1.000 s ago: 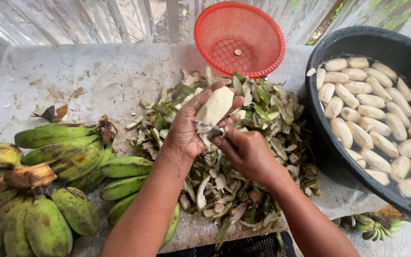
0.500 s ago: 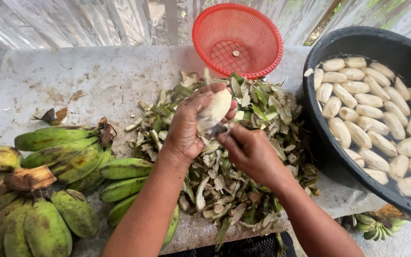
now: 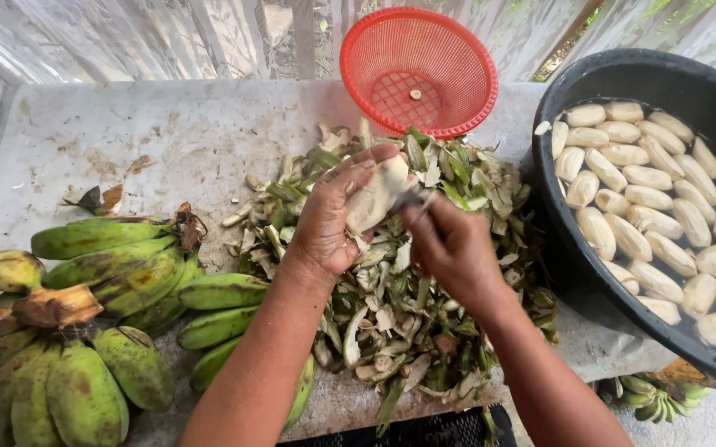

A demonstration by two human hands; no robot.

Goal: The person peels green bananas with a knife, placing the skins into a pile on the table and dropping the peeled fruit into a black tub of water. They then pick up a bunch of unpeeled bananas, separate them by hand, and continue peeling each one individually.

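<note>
My left hand (image 3: 331, 217) grips a pale peeled banana (image 3: 377, 197) over a heap of green and whitish peelings (image 3: 391, 306). My right hand (image 3: 450, 247) is closed around a small knife (image 3: 412, 201) whose blade touches the banana's side; most of the knife is hidden by my fingers. Both hands hover above the middle of the grey stone slab (image 3: 167, 141).
Bunches of unpeeled green bananas (image 3: 84, 331) lie at the left. A red plastic strainer basket (image 3: 417, 70) stands behind the peelings. A black tub (image 3: 573, 273) at the right holds several peeled bananas in water (image 3: 664, 215). More green bananas (image 3: 652, 397) lie below the slab's edge.
The banana has turned a little in my left hand and my right hand has shifted the knife along its side. The view has drifted slightly.
</note>
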